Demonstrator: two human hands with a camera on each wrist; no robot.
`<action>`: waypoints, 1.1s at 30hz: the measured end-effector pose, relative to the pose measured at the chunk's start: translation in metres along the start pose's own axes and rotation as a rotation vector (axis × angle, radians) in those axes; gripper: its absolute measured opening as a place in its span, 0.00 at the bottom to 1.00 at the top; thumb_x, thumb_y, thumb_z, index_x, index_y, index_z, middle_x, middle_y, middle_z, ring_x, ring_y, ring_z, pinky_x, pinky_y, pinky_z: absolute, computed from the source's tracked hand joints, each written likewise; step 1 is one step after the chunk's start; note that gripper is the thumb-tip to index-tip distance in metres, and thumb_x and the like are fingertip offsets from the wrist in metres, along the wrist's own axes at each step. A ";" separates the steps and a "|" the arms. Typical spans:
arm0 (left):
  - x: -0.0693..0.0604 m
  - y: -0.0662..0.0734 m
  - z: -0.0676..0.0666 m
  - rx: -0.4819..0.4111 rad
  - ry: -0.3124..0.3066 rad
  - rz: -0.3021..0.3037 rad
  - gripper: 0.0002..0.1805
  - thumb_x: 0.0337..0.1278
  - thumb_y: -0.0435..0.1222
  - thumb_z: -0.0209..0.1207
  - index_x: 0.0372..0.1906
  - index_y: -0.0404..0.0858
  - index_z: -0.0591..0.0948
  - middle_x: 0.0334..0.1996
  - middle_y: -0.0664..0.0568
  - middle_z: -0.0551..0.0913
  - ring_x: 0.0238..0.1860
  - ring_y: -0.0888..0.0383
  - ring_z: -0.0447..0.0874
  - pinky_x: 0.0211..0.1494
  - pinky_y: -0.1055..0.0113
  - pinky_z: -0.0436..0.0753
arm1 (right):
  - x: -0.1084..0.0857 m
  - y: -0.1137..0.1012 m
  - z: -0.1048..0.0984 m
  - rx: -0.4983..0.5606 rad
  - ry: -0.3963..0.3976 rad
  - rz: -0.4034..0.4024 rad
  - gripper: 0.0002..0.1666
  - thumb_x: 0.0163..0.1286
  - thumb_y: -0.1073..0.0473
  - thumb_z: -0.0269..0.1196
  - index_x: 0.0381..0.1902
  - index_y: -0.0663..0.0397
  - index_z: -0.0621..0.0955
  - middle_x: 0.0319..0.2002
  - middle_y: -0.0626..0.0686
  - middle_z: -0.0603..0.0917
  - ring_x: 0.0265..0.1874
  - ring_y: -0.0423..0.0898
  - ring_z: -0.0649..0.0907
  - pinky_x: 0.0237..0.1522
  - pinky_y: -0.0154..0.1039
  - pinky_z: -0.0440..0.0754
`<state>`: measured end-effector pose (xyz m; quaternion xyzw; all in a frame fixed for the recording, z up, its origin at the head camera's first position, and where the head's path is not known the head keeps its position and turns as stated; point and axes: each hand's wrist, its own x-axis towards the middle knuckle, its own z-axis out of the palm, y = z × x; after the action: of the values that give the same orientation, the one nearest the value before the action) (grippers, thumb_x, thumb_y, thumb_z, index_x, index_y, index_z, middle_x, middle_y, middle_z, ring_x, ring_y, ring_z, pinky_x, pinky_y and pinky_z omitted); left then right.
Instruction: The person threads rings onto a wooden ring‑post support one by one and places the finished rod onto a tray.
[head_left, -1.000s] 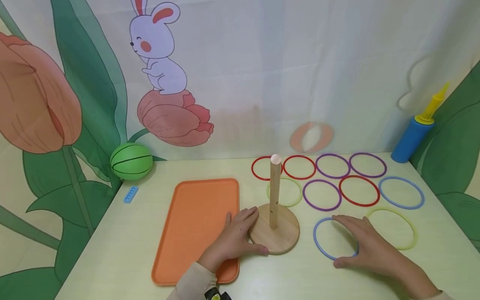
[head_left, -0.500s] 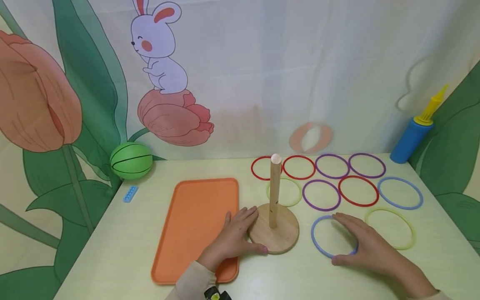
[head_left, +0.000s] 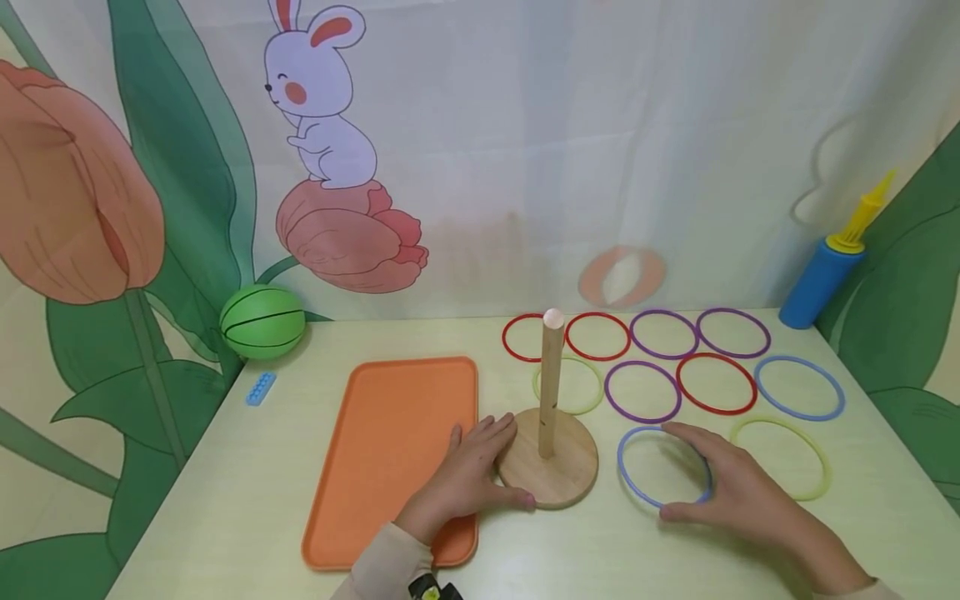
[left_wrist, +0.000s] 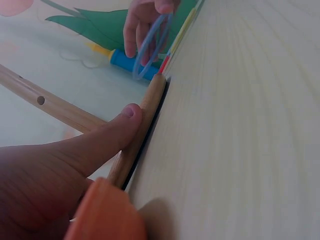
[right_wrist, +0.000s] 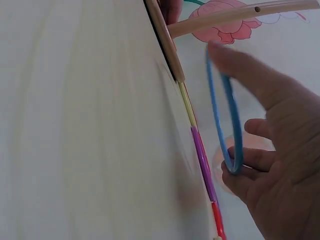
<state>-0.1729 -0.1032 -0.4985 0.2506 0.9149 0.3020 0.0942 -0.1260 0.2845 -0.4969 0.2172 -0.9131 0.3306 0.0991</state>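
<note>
"What does the right hand (head_left: 738,492) have?"

"The blue ring (right_wrist: 235,120). It's pinched across its width, thumb against one side and fingertips against the other."

"Is it on the table (head_left: 225,508)?"

"No, it's raised clear of the top; the wrist views show that. From the head view it's to the right of the base (head_left: 566,479), near it but apart."

"And the left hand (head_left: 476,475)?"

"Gripping the base from the left: thumb at the near rim, fingers spread along the left rim. The base lies flat and the post (head_left: 550,392) stands upright from its middle."

"What's under the left wrist?"

"The right edge of the tray (head_left: 397,417), an orange one lying flat just left of the base."

"Where are the other rings?"

"All flat on the table. A yellow ring (head_left: 827,468) is just beside the right hand. Further back there's a row: a second yellow ring (head_left: 581,412) partly behind the post, then a purple ring (head_left: 645,420), a red ring (head_left: 723,412) and a second blue ring (head_left: 813,417). Behind those, two more red rings (head_left: 597,313) and two more purple rings (head_left: 662,311) run along the back edge."

"Anything in the corners?"

"At the back left, a green ball (head_left: 262,322), with a small blue block (head_left: 261,388) in front of it. At the back right, a blue and yellow pump (head_left: 823,279)."

"And behind everything?"

"A cloth (head_left: 480,167) printed with a rabbit (head_left: 330,142) and tulips (head_left: 75,192)."
</note>
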 end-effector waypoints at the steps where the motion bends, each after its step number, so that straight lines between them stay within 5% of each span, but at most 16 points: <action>1: 0.000 0.000 0.000 0.000 -0.001 -0.002 0.63 0.45 0.62 0.78 0.82 0.39 0.64 0.82 0.48 0.61 0.84 0.43 0.52 0.81 0.32 0.36 | 0.001 -0.002 -0.001 0.014 0.001 0.007 0.61 0.41 0.38 0.88 0.72 0.52 0.77 0.64 0.54 0.83 0.63 0.31 0.75 0.63 0.13 0.59; 8: 0.000 0.002 -0.001 0.004 -0.002 -0.006 0.62 0.44 0.62 0.78 0.82 0.39 0.65 0.82 0.46 0.62 0.84 0.42 0.50 0.81 0.32 0.37 | 0.008 -0.018 -0.014 0.134 -0.017 0.046 0.60 0.43 0.45 0.88 0.74 0.50 0.75 0.67 0.55 0.81 0.65 0.24 0.71 0.62 0.15 0.64; 18: 0.001 -0.002 0.000 0.001 -0.004 0.000 0.62 0.45 0.63 0.78 0.82 0.38 0.65 0.82 0.43 0.61 0.84 0.42 0.49 0.81 0.32 0.36 | 0.031 -0.040 -0.044 0.278 0.022 -0.069 0.60 0.43 0.64 0.88 0.75 0.58 0.73 0.70 0.53 0.78 0.69 0.25 0.70 0.66 0.20 0.67; 33: 0.001 0.000 -0.002 -0.001 -0.005 0.006 0.62 0.45 0.62 0.78 0.82 0.38 0.65 0.82 0.43 0.62 0.84 0.41 0.49 0.81 0.31 0.36 | 0.053 -0.066 -0.080 0.193 0.016 -0.165 0.58 0.39 0.61 0.90 0.70 0.52 0.76 0.67 0.41 0.78 0.67 0.29 0.74 0.65 0.19 0.67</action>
<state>-0.1743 -0.1037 -0.4963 0.2540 0.9138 0.3021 0.0956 -0.1396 0.2730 -0.3819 0.2975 -0.8552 0.4095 0.1117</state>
